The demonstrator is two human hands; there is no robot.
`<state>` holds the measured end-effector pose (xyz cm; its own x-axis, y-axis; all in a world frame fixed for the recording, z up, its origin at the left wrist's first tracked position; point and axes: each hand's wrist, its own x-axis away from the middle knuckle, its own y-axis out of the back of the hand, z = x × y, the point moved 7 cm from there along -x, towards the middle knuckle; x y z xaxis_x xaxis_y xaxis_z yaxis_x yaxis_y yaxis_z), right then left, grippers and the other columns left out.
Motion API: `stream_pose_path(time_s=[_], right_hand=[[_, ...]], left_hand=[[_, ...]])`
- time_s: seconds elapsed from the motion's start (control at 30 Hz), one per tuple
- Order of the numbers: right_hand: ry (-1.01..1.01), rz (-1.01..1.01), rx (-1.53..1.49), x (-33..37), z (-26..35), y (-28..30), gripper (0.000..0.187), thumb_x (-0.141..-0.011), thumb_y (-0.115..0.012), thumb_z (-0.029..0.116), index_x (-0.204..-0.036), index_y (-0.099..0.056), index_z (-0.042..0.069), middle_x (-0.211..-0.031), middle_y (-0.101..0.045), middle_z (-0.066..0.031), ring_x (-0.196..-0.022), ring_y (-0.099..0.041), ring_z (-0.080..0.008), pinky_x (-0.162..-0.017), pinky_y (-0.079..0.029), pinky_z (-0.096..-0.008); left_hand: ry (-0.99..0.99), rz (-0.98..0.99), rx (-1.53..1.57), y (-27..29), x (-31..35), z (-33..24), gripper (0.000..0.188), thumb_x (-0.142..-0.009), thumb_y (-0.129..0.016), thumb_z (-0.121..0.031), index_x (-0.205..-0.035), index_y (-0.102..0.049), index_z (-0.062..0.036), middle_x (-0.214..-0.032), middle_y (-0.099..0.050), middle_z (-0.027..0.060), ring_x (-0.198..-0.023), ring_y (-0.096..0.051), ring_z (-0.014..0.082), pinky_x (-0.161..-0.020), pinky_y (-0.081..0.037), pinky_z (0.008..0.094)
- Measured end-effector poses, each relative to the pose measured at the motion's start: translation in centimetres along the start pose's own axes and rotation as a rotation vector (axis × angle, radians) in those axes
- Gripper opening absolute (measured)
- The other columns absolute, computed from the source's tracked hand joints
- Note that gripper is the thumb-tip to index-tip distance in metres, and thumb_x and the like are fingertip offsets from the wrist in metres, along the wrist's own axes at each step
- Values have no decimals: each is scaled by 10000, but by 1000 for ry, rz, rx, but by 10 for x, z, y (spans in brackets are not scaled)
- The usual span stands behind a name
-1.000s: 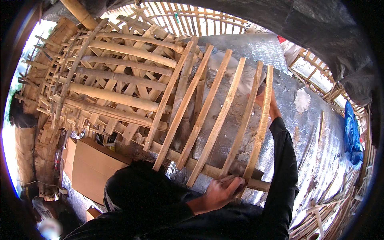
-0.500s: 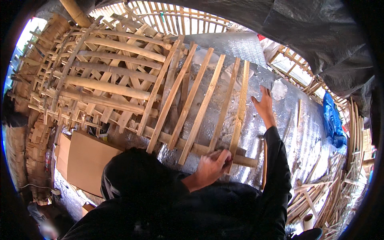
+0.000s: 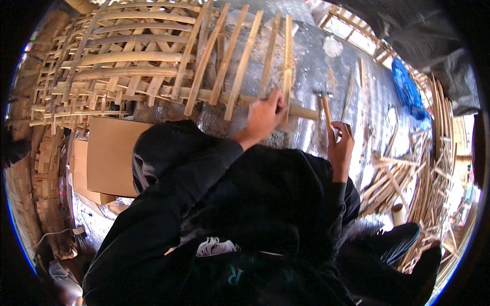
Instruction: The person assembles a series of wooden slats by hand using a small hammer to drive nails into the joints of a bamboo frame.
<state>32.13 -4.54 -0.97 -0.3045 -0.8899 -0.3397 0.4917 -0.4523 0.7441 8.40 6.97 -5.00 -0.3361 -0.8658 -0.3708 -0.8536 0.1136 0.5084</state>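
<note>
Over the lower end of the rightmost wooden slats, my left hand (image 3: 265, 118) is closed in a pinch; whatever its fingertips hold is too small to make out. Several thin slats (image 3: 244, 64) lie roughly side by side across a bamboo crosspiece (image 3: 304, 112), which pokes out to the right of that hand. Farther right, my right hand (image 3: 341, 148) has its fingers closed around the lower end of a hammer's wooden handle (image 3: 326, 110). The hammer's small metal head points away from me, above the silvery floor covering.
A bamboo lattice (image 3: 132, 58) spreads across the far left, with a cardboard box (image 3: 115, 155) in front of it. At right lie a heap of loose bamboo strips (image 3: 390, 176) and a crumpled blue plastic sheet (image 3: 407, 92). Black sheeting (image 3: 413, 30) hangs at the upper right.
My right hand, earlier stretched out open beyond the slats, has come back toward me and now grips the hammer. My left hand stays pinched near the crosspiece. The whole view has shifted.
</note>
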Motion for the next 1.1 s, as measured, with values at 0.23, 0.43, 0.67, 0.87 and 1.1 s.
stream_pose_path(time_s=[0.23,0.43,0.67,0.87,1.1], right_hand=[[-183,100,215,51,-95,-14,515,-860,-837,244,-1224,-581,-15,-1097,-647,-250,-1039,-616,-432,-873,-520,-502],[-150,127,358,35,-108,-69,475,-909,-775,232,-1220,-548,-47,-1097,-610,-261,-1033,-607,-419,-882,-501,-526],[-659,508,-274,31,-133,-106,380,-924,-740,275,-1104,-637,-44,-925,-681,-156,-835,-685,-235,-687,-532,-393],[-893,177,-1249,49,-78,-62,173,-1026,-634,109,-1122,-632,-35,-756,-581,-9,-591,-541,-89,-526,-445,-199],[-572,176,-1236,54,5,-6,54,-1084,-546,148,-1065,-558,99,-682,-452,25,-539,-399,-87,-449,-322,-255]], left_hand=[[-43,-63,75,3,-4,-3,340,-871,-790,-123,-1002,-477,-93,-809,-706,104,-797,-740,344,-652,-562,417],[-40,-26,86,0,-4,-2,332,-878,-792,-117,-980,-480,-73,-811,-718,114,-803,-758,304,-670,-573,381],[-47,0,116,-1,-8,2,323,-868,-770,-68,-989,-470,-67,-813,-706,118,-792,-740,320,-674,-559,395],[-55,-1,158,3,-9,-1,320,-865,-766,-60,-992,-473,-65,-814,-706,128,-808,-738,343,-681,-561,410],[-34,31,132,1,-9,-1,324,-869,-784,-85,-988,-485,-49,-838,-727,131,-819,-763,299,-719,-582,375]])
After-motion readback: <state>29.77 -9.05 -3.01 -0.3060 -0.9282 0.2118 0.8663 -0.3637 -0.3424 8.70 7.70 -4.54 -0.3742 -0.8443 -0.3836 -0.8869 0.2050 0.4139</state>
